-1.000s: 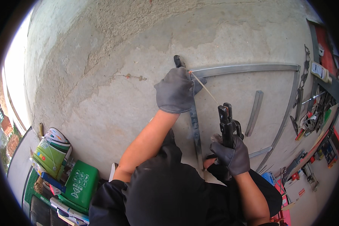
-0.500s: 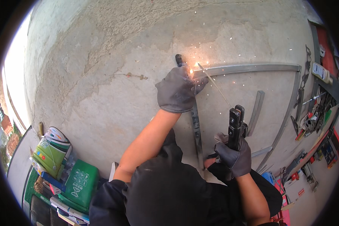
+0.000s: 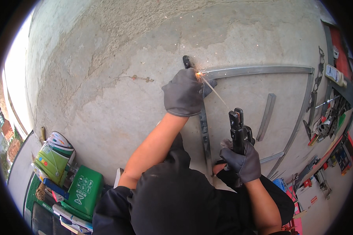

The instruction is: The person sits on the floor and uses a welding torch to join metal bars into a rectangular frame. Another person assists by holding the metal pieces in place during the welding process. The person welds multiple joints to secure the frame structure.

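My left hand (image 3: 182, 94), in a dark grey leather glove, is closed round the top left corner of a square steel tube frame (image 3: 259, 70). A black rounded end (image 3: 187, 61) sticks out past its fingers; what it belongs to is hidden. My right hand (image 3: 245, 161), gloved too, grips a black electrode holder (image 3: 236, 131). From its jaws a thin welding rod (image 3: 217, 94) slants up to the left. The rod's tip meets the frame corner right beside my left hand, where a small orange glow and sparks show.
A short loose steel bar (image 3: 266, 117) lies inside the frame on the concrete floor (image 3: 106, 117). At the lower left stand a green bin (image 3: 83, 188) and a green-and-white bucket (image 3: 55, 156). Tools and a white bottle (image 3: 335, 75) crowd the right side.
The electrode holder and my right hand have shifted slightly left. The rod tip has come down onto the frame corner, and the sparks are fewer and dimmer. My left hand stays put.
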The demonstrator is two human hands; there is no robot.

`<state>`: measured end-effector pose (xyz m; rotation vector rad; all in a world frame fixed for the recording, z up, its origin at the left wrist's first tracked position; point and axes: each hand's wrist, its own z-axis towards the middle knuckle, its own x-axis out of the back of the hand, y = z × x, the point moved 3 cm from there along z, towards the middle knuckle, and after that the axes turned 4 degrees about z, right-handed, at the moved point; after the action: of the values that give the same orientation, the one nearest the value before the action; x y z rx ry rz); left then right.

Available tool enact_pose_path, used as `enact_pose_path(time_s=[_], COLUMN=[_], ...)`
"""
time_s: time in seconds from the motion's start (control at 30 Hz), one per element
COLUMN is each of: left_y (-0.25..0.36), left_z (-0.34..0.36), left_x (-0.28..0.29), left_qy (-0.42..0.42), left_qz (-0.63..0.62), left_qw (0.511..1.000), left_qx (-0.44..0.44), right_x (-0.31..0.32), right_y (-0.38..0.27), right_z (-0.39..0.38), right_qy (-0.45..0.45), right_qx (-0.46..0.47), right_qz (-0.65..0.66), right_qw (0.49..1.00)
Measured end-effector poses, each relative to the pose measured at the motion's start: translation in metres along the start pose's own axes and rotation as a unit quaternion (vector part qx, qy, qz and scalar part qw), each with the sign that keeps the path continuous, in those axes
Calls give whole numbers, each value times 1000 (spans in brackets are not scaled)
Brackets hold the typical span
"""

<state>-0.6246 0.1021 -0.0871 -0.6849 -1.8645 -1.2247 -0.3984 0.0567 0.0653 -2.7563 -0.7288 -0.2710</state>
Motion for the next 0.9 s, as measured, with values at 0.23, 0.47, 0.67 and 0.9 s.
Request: enact_pose_path(time_s=[0.23, 0.47, 0.67, 0.9], left_y=[5, -1, 7, 5], left_z=[0, 0, 2, 2], left_x=[8, 0, 3, 9], left_qy=[-4, 2, -10, -65], left_qz=[9, -6, 34, -11], left_qw=[1000, 1000, 998, 997], left_qx=[-14, -14, -45, 28], right_x=[0, 0, 4, 11], right_y=[-11, -14, 3, 2], right_z=[-1, 1, -6, -3], right_qy=[-16, -28, 20, 40], right_qx=[2, -16, 80, 96], right_qz=[-26, -10, 30, 46], right_qw=[1000, 999, 996, 993])
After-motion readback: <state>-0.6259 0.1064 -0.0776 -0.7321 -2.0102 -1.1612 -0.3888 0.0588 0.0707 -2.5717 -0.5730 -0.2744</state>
